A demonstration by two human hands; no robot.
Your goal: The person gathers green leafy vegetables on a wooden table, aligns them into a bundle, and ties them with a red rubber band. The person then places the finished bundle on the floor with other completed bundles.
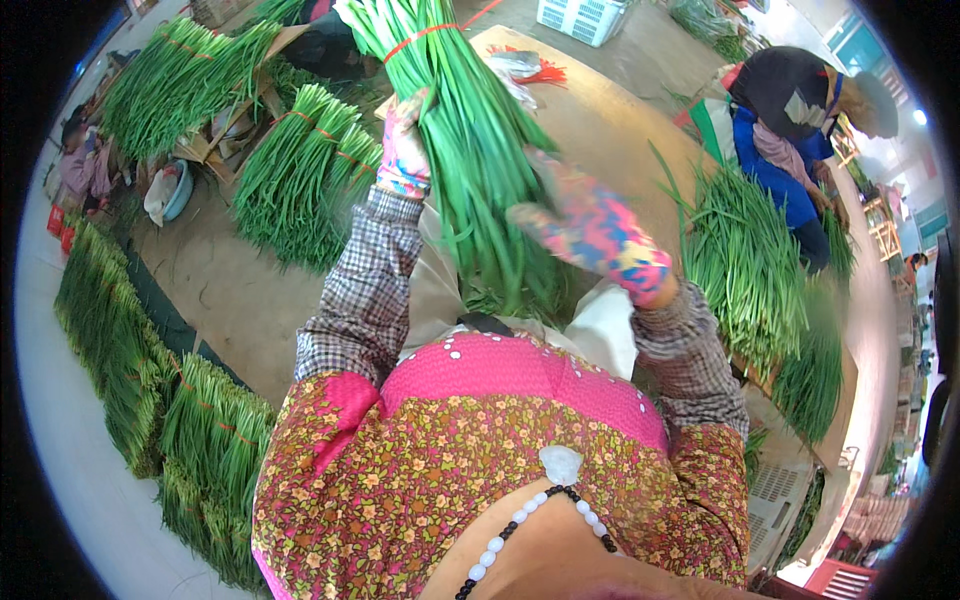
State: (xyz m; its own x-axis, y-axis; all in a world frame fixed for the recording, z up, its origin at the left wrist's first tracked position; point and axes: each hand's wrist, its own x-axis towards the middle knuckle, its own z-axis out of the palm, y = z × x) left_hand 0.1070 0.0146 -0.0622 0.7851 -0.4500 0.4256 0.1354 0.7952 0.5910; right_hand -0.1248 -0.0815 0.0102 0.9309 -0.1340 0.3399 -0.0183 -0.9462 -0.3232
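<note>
My left hand (406, 146), in a pink patterned glove, grips a large bundle of Chinese chives (480, 165) from its left side. A red band (420, 40) circles the bundle near its pale stem ends, which point away from me. The long green leaves hang toward my lap. My right hand (592, 225), gloved alike and blurred, is at the right side of the leaves with thumb and fingers apart. Its fingertips are at the leaf edge; whether they touch is unclear. Beyond it lies a wooden board (600, 112) bearing red ties (546, 73).
Banded chive bundles (296, 180) lie at left, with more in rows (214, 420) on the floor. Loose chives (742, 262) are heaped at right. A person in a blue apron (780, 165) bends nearby. A white plastic crate (581, 21) and a blue basin (176, 191) stand farther off.
</note>
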